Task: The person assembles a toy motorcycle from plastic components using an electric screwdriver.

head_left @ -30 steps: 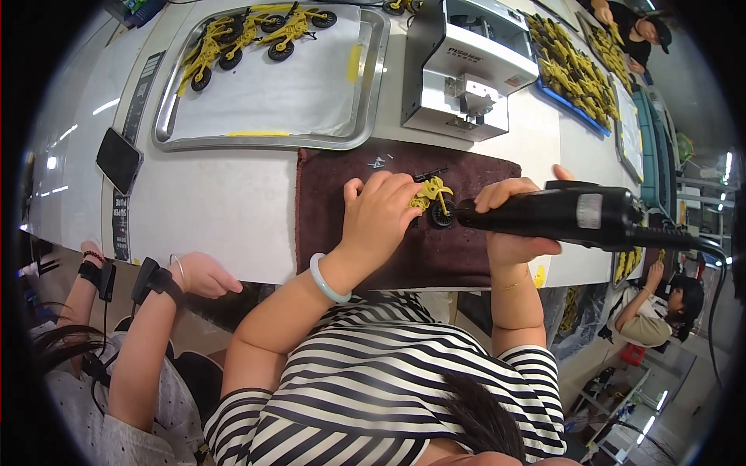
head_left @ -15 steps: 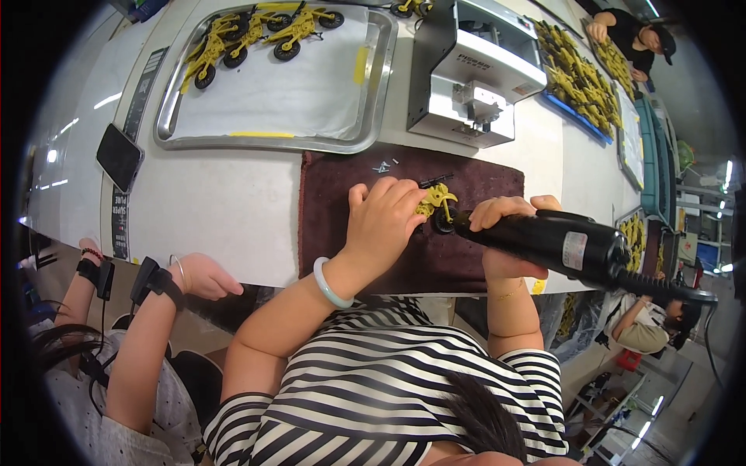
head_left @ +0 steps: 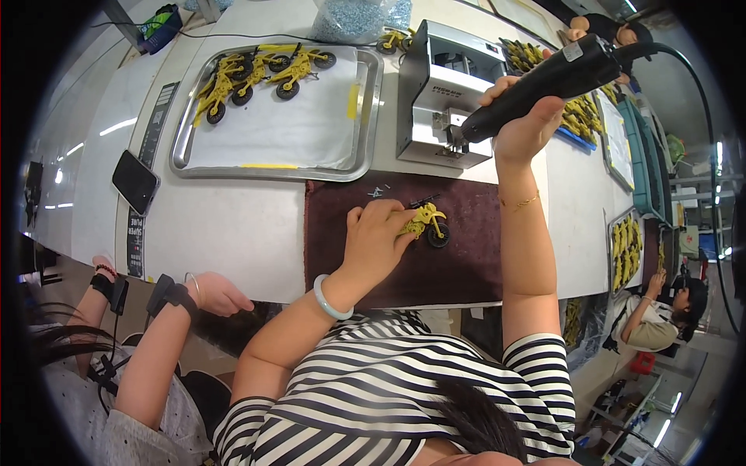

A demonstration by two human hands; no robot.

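My left hand (head_left: 374,242) grips a yellow toy motorcycle (head_left: 427,219) with black wheels, holding it down on a dark maroon cloth mat (head_left: 466,268). My fingers cover its rear part; the front wheel points right. My right hand (head_left: 527,138) is wrapped round a black electric screwdriver (head_left: 544,87) with a cord. The driver's tip meets the metal outlet block of a black-and-white screw feeder (head_left: 444,95); whether a screw is on the tip is too small to tell. Several small silvery screws (head_left: 378,191) lie on the mat beyond my left hand.
A steel tray (head_left: 276,172) with several yellow toy motorcycles stands at the far left, a phone (head_left: 135,182) beside it. Behind the feeder are a bag of small bluish pieces (head_left: 350,22) and a blue tray (head_left: 579,140) heaped with yellow parts. Another person's hand (head_left: 220,293) is at left.
My right hand has lifted the screwdriver off the toy motorcycle and carried it up and away to the feeder's outlet. My left hand keeps hold of the toy on the mat.
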